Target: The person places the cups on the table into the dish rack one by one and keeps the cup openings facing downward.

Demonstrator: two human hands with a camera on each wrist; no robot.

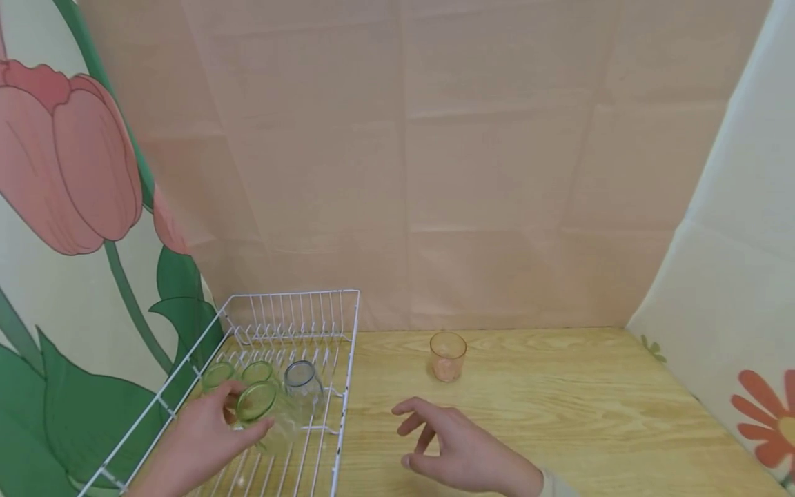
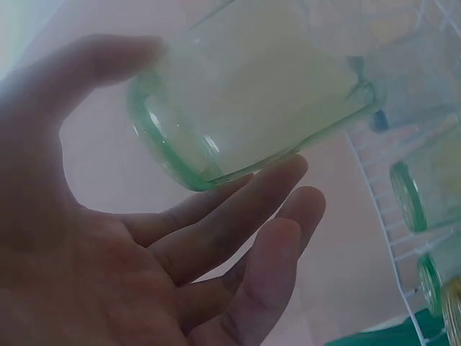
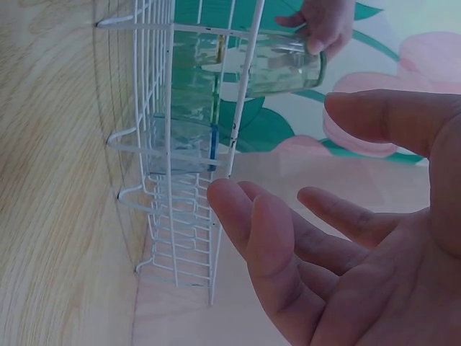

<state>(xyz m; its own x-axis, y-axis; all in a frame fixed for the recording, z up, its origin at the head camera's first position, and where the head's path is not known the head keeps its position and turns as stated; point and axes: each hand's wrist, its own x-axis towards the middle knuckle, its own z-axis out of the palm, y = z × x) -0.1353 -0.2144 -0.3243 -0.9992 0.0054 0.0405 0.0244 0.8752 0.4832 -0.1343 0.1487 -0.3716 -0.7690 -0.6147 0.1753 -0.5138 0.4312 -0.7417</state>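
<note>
My left hand [image 1: 208,428] grips a clear green-tinted glass [image 2: 245,94] near its thick rim, thumb on one side and fingers on the other. The glass is tilted, and it is held over the white wire dish rack [image 1: 349,359]. Behind it in the rack stand two more green-rimmed glasses, a left one [image 1: 219,376] and a middle one [image 1: 258,371], with a blue-rimmed glass [image 1: 303,384] to their right. My right hand [image 1: 456,445] hovers above the table, right of the rack, fingers loosely bent and holding nothing.
An orange-tinted glass [image 1: 448,359] stands upright on the wood-grain table [image 1: 546,386], beyond my right hand. Plain pinkish cloth [image 1: 435,172] hangs behind the table, with flower-printed cloth [image 1: 733,297] at the right and tulip-printed cloth [image 1: 62,290] beside the rack.
</note>
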